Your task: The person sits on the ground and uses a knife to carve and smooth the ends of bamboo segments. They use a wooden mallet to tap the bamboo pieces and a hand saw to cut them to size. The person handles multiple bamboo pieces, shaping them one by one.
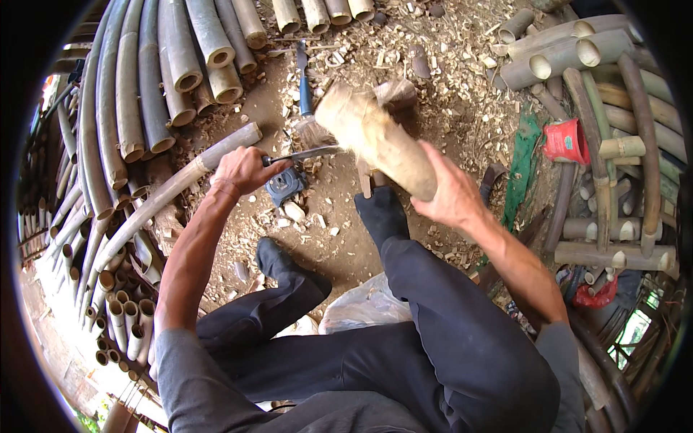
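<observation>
My left hand (242,171) is closed around the handle of a knife, and its dark blade (315,152) points right. My right hand (453,193) grips the lower end of a thick, pale wooden club (382,141). The club slants up to the left, its far end frayed and smeared by motion. The blade tip lies beside the club's left edge; whether they touch I cannot tell. Just below the knife, a dark blue-grey tape measure (286,186) lies on the ground. A wooden block (395,94) shows partly behind the club. My foot in a dark sock (382,215) rests below it.
Long bamboo poles (151,79) are stacked at left, with one pole (180,180) lying slanted near my left arm. A blue-handled tool (304,83) lies ahead among wood chips. At right are more bamboo pieces (563,58), a red packet (565,141) and green netting (521,162).
</observation>
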`<control>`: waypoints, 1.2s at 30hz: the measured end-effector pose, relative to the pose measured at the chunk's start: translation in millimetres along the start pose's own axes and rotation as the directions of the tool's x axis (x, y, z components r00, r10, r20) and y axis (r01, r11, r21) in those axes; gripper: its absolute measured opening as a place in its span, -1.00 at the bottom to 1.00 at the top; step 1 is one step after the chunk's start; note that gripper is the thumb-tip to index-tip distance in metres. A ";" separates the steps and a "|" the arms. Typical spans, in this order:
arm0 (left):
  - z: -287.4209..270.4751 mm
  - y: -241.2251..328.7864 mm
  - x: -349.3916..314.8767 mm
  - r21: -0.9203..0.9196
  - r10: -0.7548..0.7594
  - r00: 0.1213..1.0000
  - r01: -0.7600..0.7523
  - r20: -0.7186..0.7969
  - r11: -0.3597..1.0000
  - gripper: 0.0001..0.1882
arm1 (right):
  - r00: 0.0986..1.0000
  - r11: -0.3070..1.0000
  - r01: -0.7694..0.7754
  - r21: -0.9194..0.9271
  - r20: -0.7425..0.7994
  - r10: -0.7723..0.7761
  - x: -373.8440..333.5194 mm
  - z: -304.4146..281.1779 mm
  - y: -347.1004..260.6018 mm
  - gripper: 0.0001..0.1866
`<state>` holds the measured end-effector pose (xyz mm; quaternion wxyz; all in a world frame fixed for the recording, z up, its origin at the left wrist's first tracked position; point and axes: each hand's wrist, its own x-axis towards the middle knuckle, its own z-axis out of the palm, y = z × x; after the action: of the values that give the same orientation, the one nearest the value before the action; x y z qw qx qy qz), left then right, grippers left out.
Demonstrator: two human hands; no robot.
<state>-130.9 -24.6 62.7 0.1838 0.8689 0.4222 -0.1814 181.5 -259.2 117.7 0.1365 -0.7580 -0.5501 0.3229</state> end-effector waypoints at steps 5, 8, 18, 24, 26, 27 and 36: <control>0.4 -9.7 0.2 0.020 -0.049 0.995 0.048 0.083 0.999 -0.02 | 0.762 0.842 0.460 0.281 -0.611 -0.212 18.4 -71.7 -56.6 -0.18; -5.6 -2.0 7.2 0.013 -0.016 0.996 0.015 0.090 1.000 -0.02 | 0.697 0.772 0.539 0.335 -0.693 -0.185 14.7 -42.5 -29.9 -0.18; 11.7 -23.3 17.2 -0.042 0.020 0.990 -0.014 0.140 0.999 -0.05 | 0.585 0.742 0.602 0.296 -0.796 -0.156 30.1 -112.4 -68.8 -0.18; 10.3 -16.0 21.4 0.028 -0.114 0.978 0.111 0.174 0.993 -0.07 | 0.997 0.999 -0.049 0.023 0.061 0.047 6.1 -7.7 -6.1 0.07; -11.5 6.1 20.4 0.125 -0.150 0.942 0.117 0.300 0.985 -0.10 | 0.985 0.995 0.103 0.014 -0.143 -0.100 5.8 -32.0 -11.8 0.08; 8.0 -3.1 5.0 0.068 -0.088 0.945 0.070 0.315 0.995 -0.14 | 0.958 0.988 0.147 0.039 -0.253 -0.133 8.3 -48.3 -28.2 0.07; 65.0 28.4 -80.8 0.007 0.165 0.890 -0.180 -0.426 0.984 -0.58 | 0.831 0.821 0.376 0.429 -0.548 -0.094 8.3 -99.7 -26.1 -0.10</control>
<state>-165.3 -125.7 49.1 0.1171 0.9184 0.3762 0.0359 227.4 -227.5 204.7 0.5151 -0.6727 -0.4790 0.2298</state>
